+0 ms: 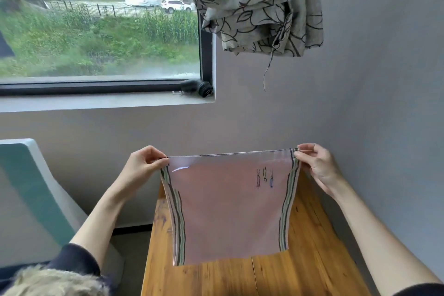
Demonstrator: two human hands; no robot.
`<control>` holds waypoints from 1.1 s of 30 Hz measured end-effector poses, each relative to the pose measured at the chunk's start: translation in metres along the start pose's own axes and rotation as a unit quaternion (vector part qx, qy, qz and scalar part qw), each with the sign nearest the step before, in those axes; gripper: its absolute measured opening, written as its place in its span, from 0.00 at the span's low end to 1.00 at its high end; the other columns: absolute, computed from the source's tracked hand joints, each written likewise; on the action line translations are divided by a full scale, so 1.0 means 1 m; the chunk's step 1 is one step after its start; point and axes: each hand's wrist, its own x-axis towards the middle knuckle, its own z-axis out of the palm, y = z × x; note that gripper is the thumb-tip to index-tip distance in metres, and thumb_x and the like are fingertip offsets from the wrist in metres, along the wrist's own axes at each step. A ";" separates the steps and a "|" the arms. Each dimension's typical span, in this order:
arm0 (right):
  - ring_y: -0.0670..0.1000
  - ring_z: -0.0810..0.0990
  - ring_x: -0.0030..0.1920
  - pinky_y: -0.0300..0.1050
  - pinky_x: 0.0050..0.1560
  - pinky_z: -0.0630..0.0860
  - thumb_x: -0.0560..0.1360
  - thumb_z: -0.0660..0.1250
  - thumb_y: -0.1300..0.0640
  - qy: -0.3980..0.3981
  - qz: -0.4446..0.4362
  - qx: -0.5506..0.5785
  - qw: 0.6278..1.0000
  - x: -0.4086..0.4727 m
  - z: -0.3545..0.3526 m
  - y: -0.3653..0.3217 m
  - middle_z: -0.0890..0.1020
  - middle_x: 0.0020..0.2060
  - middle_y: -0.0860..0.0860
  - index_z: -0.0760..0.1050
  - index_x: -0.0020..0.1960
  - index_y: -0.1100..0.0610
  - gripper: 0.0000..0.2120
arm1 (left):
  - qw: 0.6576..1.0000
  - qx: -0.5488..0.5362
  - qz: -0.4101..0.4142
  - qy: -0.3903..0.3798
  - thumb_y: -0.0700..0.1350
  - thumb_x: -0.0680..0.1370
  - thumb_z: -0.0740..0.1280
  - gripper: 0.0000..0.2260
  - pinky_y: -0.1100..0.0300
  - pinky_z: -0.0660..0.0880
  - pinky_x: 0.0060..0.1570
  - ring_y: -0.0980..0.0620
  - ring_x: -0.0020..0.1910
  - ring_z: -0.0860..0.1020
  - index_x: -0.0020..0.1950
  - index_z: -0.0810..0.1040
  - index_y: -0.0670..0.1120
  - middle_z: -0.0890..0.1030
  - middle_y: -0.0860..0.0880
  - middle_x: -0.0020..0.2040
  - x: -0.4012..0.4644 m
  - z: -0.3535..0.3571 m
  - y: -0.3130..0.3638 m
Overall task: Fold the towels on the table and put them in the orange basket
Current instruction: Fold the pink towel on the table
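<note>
Beside a grey wall and window, above a wooden table point(312, 271), you held a pink towel point(228, 206) stretched upright, your left hand point(141, 163) and right hand point(314, 163) each pinching a top corner.

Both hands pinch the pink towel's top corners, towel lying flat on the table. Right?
Not quite. The head view shows the left hand and right hand pinching the top corners, but the towel hangs stretched in the air above the table, not flat on it.
</note>
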 end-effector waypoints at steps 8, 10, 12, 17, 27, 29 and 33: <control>0.51 0.77 0.51 0.47 0.55 0.74 0.77 0.63 0.62 -0.066 -0.083 -0.352 0.930 0.011 0.009 0.001 0.80 0.48 0.51 0.78 0.52 0.55 0.07 | 0.992 0.121 0.018 -0.030 0.33 0.71 0.71 0.06 0.63 0.72 0.41 0.52 0.37 0.77 0.38 0.78 0.43 0.81 0.44 0.38 0.003 -0.007 0.002; 0.53 0.77 0.52 0.51 0.58 0.74 0.77 0.62 0.62 -0.078 -0.062 -0.371 0.923 0.015 0.008 0.000 0.80 0.49 0.52 0.77 0.52 0.54 0.07 | 0.991 0.130 0.017 -0.025 0.33 0.71 0.71 0.07 0.60 0.72 0.42 0.50 0.38 0.77 0.38 0.77 0.43 0.81 0.44 0.39 0.003 -0.005 0.001; 0.52 0.76 0.51 0.47 0.55 0.73 0.78 0.60 0.63 -0.079 -0.056 -0.387 0.917 0.019 0.007 -0.003 0.79 0.49 0.52 0.75 0.50 0.53 0.08 | 0.989 0.142 0.025 -0.016 0.33 0.71 0.71 0.07 0.58 0.72 0.44 0.50 0.38 0.77 0.40 0.77 0.45 0.81 0.47 0.38 0.004 -0.001 -0.001; 0.55 0.73 0.54 0.43 0.52 0.68 0.77 0.57 0.67 -0.078 -0.055 -0.464 0.881 0.032 0.018 -0.002 0.75 0.54 0.56 0.73 0.51 0.57 0.10 | 0.973 0.226 0.049 0.017 0.33 0.73 0.68 0.09 0.63 0.70 0.50 0.47 0.46 0.78 0.52 0.81 0.41 0.81 0.44 0.47 0.016 0.019 -0.006; 0.55 0.76 0.48 0.43 0.49 0.70 0.74 0.61 0.66 0.019 -0.062 -0.314 0.947 0.036 0.025 -0.016 0.80 0.46 0.55 0.78 0.48 0.57 0.10 | 0.988 0.143 0.010 0.062 0.37 0.77 0.64 0.03 0.58 0.70 0.46 0.50 0.41 0.74 0.47 0.75 0.44 0.78 0.47 0.42 0.022 0.019 0.003; 0.53 0.77 0.44 0.48 0.48 0.74 0.73 0.61 0.67 -0.024 -0.016 -0.193 0.981 0.027 0.018 -0.017 0.80 0.40 0.54 0.79 0.42 0.57 0.09 | 0.998 0.050 -0.007 0.034 0.35 0.77 0.64 0.05 0.60 0.74 0.43 0.51 0.37 0.74 0.45 0.76 0.44 0.77 0.47 0.39 0.013 0.012 0.003; 0.50 0.77 0.39 0.44 0.40 0.74 0.74 0.61 0.64 -0.059 -0.008 -0.164 0.985 0.023 0.011 -0.018 0.80 0.35 0.52 0.79 0.37 0.55 0.11 | 0.999 -0.046 -0.026 0.011 0.37 0.77 0.65 0.06 0.71 0.73 0.34 0.60 0.33 0.74 0.44 0.78 0.47 0.77 0.51 0.36 0.008 0.005 0.007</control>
